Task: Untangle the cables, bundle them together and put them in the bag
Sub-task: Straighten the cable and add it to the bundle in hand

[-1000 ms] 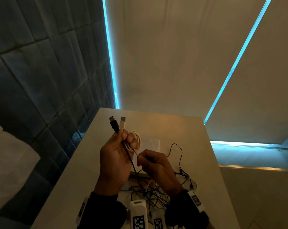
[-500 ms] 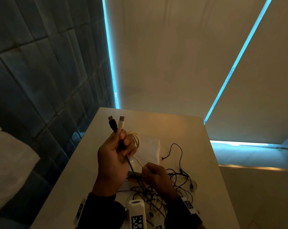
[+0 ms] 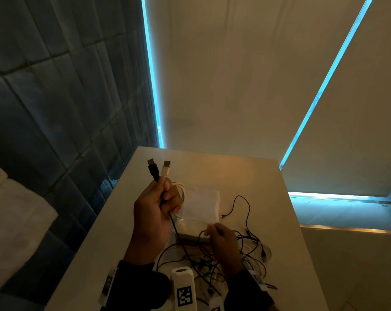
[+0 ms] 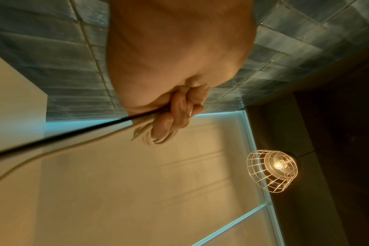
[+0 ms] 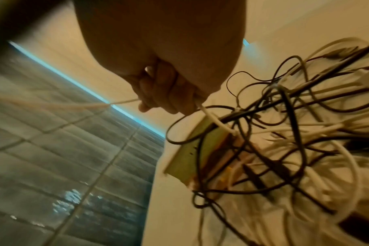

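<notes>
My left hand (image 3: pixel 155 209) is raised over the table and grips a black cable (image 3: pixel 153 170) and a white cable (image 3: pixel 165 169), their USB plugs sticking up past the fingers. White loops (image 3: pixel 181 191) are coiled around that hand's fingers (image 4: pixel 175 114). The black cable (image 4: pixel 59 138) runs taut down from the fist. My right hand (image 3: pixel 221 241) is low over a tangle of black and white cables (image 3: pixel 212 263) and pinches the white cable (image 5: pixel 209 114) between its fingers (image 5: pixel 158 94). A white bag (image 3: pixel 203 203) lies flat behind the hands.
The pale table (image 3: pixel 246 176) is narrow, with a dark tiled wall (image 3: pixel 55 108) to the left and its edge on the right. A flat boxlike object (image 5: pixel 192 156) lies under the tangle. A lit wire-cage lamp (image 4: pixel 272 169) hangs overhead.
My right hand has dropped from beside the left hand down to the cable tangle, drawing the white cable out. The left hand has held its place.
</notes>
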`<act>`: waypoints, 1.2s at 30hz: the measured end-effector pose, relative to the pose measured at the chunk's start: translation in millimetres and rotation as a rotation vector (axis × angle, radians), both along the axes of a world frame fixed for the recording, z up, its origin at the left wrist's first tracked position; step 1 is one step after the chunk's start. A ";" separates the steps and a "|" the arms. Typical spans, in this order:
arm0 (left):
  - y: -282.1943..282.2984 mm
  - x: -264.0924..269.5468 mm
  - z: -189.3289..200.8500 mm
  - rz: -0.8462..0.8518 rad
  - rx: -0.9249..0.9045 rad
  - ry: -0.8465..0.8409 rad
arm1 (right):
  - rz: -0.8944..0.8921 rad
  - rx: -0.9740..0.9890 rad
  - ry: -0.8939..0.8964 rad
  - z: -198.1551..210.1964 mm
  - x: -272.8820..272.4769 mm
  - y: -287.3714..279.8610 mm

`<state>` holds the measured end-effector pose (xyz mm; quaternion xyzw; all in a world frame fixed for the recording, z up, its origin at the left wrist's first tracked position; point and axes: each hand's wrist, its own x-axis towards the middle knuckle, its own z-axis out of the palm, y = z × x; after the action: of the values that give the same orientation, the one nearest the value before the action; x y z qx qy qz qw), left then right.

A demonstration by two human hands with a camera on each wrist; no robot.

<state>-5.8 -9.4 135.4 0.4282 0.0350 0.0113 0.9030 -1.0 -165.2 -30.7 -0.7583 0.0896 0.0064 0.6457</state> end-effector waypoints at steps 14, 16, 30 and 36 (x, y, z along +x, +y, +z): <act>-11.6 -0.1 1.0 0.035 0.245 0.134 | 0.289 0.180 -0.478 137.7 -18.0 26.1; -9.9 -0.9 1.9 0.016 0.157 0.136 | 0.334 0.159 -0.463 135.7 -17.9 25.1; -4.6 -3.1 6.7 -0.045 -0.133 -0.033 | 0.448 0.199 -0.162 95.6 -11.6 17.1; -2.5 -5.0 6.2 -0.045 -0.169 -0.026 | 0.397 0.136 -0.089 58.8 -13.3 12.7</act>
<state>-10.8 -11.9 141.6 0.3509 0.0146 -0.0065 0.9363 -14.3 -152.6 28.0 -0.7154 -0.0908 0.1062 0.6846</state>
